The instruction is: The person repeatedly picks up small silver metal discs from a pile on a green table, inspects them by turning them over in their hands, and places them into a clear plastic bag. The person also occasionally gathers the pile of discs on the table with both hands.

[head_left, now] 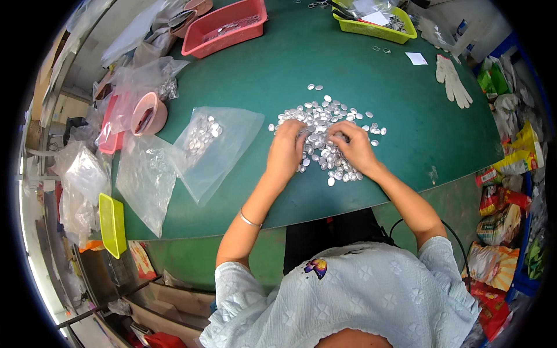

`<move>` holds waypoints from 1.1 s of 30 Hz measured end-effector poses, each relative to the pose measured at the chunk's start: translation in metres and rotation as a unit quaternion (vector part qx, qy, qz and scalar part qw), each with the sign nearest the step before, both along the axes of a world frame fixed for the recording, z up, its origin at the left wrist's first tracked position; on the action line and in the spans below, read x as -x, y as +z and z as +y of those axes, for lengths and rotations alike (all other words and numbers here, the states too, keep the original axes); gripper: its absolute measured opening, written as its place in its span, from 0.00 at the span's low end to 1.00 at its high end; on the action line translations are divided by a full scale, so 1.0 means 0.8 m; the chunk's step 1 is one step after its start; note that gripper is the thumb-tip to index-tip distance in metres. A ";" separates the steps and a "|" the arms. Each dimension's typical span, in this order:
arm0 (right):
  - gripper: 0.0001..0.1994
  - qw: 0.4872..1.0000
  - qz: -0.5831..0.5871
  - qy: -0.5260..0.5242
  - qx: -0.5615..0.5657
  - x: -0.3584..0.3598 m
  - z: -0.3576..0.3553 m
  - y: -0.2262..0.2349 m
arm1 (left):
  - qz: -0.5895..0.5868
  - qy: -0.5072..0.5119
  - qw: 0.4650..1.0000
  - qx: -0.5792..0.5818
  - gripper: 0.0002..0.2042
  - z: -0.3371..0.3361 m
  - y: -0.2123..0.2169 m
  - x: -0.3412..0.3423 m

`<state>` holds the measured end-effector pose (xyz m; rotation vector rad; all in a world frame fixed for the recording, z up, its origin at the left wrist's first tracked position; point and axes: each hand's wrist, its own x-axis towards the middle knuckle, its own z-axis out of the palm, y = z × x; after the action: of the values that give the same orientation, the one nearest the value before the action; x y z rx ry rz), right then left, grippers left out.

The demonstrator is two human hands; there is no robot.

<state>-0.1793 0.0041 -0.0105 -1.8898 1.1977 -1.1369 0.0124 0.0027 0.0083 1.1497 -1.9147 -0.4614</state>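
Observation:
A loose pile of small silver oval metal pieces [316, 119] is spread on the green table in front of me. My left hand [285, 148] is at the pile's left side, fingers bent and drawn together among the pieces. On the right side, my right hand [355, 146] has its thumb and fingers curled in a pinch over the pieces. What either hand's fingertips hold is too small and hidden to make out. Left of my left hand, a clear plastic bag [232, 136] lies flat with more silver ovals [203, 136] in it.
Along the left are a second clear bag [148, 180], a pink cup [149, 116] and a yellow-green tray [112, 226]. A red basket [223, 29] and a yellow-green basket [377, 26] stand at the far side. To the right lies a white glove [452, 81] near a white paper [416, 58].

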 end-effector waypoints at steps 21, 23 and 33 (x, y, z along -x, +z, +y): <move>0.41 0.892 0.192 0.408 0.036 -0.098 0.126 0.103 | -0.320 -0.373 0.870 0.031 0.18 0.129 -0.010 0.085; 0.41 0.872 0.223 0.433 -0.042 -0.100 0.133 0.111 | -0.360 -0.393 0.846 -0.006 0.18 0.137 -0.020 0.094; 0.42 0.903 0.179 0.364 -0.141 -0.099 0.178 0.091 | -0.356 -0.400 0.838 0.104 0.13 0.179 -0.058 0.121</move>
<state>-0.0999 0.1467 0.0625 -2.0816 0.6538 -0.2048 -0.0843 0.1463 -0.0385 0.3063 -3.0127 -0.2385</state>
